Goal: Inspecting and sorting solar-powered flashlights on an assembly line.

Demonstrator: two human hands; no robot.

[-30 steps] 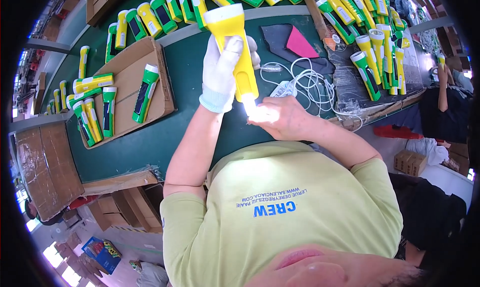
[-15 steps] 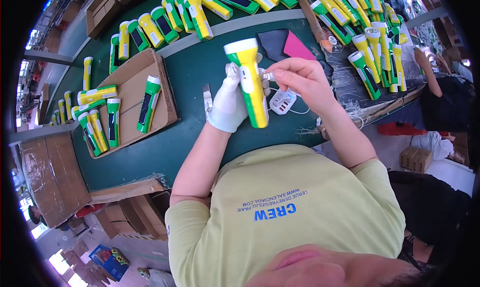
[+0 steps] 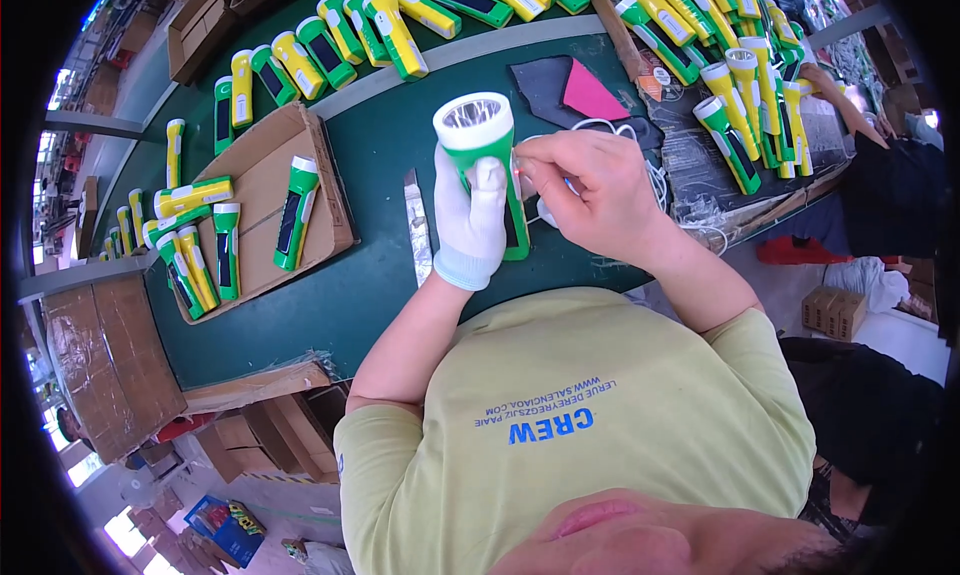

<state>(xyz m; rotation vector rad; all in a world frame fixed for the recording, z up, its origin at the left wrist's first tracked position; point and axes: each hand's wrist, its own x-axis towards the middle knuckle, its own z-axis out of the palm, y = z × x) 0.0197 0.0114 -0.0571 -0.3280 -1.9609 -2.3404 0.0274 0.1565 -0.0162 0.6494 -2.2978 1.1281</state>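
Over the middle of the dark green counter [image 3: 380,155], the left hand [image 3: 470,220], in a white knit glove, holds a green plastic torch with a white round head and a shiny reflector [image 3: 485,150] upright, lens facing up toward the camera. Its fingers are curled shut around the torch body, with the thumb lying up along the front. The bare right hand [image 3: 590,190] sits just beside the torch on its right flank, fingertips pinched together against the side of the body, next to a coil of thin white cord [image 3: 655,180] that lies on the counter behind it.

By the look of it, the step in hand is fitting or checking something small on the torch's side, perhaps a plug or switch. A next move would call for a steady left grip and fine pressure from the right fingertips, so the torch does not twist.

What the right fingertips pinch is too small to make out, and whether the cord reaches the torch is hidden behind the hand. A flat brown cardboard sheet [image 3: 260,190] to the left carries more green and yellow torches [image 3: 297,210], and rows of them run along the counter's far edge [image 3: 330,45] and right side [image 3: 730,105], several cut off by the rim. A narrow grey strip [image 3: 418,225] lies beside the left wrist; its kind is unclear.
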